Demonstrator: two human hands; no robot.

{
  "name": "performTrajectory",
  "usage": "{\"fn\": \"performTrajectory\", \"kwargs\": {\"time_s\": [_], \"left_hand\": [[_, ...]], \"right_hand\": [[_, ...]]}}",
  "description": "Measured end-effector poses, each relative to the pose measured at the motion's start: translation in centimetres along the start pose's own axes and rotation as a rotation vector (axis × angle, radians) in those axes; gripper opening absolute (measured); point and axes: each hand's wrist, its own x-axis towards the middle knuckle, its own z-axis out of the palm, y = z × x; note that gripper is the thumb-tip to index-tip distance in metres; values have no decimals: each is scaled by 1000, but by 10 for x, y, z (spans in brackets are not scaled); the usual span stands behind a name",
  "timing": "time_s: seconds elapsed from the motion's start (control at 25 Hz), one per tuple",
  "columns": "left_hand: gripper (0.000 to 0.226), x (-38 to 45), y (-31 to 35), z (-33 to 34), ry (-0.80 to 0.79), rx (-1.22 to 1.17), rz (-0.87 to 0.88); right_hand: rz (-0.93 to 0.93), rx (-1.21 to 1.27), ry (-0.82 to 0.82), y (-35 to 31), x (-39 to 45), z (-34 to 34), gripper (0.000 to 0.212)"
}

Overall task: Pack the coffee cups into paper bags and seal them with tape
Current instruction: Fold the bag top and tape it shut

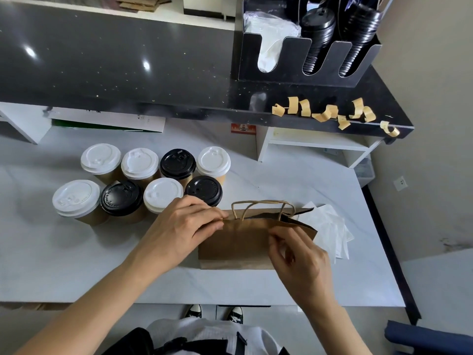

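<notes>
Flat still, the brown paper bag [238, 242] shows twisted handles [263, 204].

both hands [238, 237] pinching paper bag [240, 242] rim, eight lidded cups [143, 180] beside

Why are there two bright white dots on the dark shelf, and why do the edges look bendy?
Head view: the dots are ceiling lights glaring off the shiny dark counter; the wide-angle lens curves straight lines, so the white table bows near its edges; the cups cast only soft shadows; both hands on the paper bag look sharp, not blurred.
</notes>
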Motion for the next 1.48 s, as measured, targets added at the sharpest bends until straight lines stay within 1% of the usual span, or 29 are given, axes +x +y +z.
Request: {"fn": "performTrajectory", "kwargs": {"time_s": [0.08, 0.16, 0.24, 0.32, 0.4, 0.48, 0.56, 0.64, 0.76, 0.88, 1.0, 1.04, 1.16, 1.32, 1.4, 1.48], "left_hand": [[38, 0, 1, 0, 2, -26, -7], [38, 1, 2, 1, -1, -41, -16], [38, 1, 1, 2, -10, -66, -41], [38, 0, 3, 3, -15, -95, -76], [38, 0, 5, 2, -20, -113, -97], [38, 0, 6, 1, -27, -114, -103], [36, 0, 6, -1, -41, -100, -109], [35, 0, 8, -2, -49, -83, -118], [32, 1, 16, -2, -29, -60, -134], [30, 7, 27, -2, 4, -44, -149], [34, 19, 40, 2, 15, -51, -103], [34, 24, 45, 5, 15, -80, -111], [30, 42, 61, 6, -5, -277, -244], [40, 64, 76, 5, -44, -528, -247], [36, 72, 76, 8, -83, -565, -246], [31, 77, 75, 13, -115, -539, -261]], "right_hand": [[42, -23, 56, 8, 2, -12, 14], [128, -20, 104, 14, 8, -25, 28], [264, 34, 110, 22, 18, -36, 44], [362, 128, 31, 33, 30, -45, 55], [355, 196, -114, 45, 41, -55, 61], [289, 240, -283, 56, 49, -64, 58], [256, 276, -425, 62, 55, -70, 48], [267, 287, -480, 65, 59, -72, 36], [286, 296, -433, 66, 61, -67, 23], [271, 326, -401, 66, 60, -61, 19], [328, 331, -404, 69, 58, -60, 18], [337, 330, -401, 70, 57, -60, 18], [319, 340, -379, 72, 55, -59, 19], [289, 388, -369, 69, 56, -59, 21], [282, 404, -379, 68, 57, -59, 20], [282, 418, -392, 68, 60, -58, 17]]}}
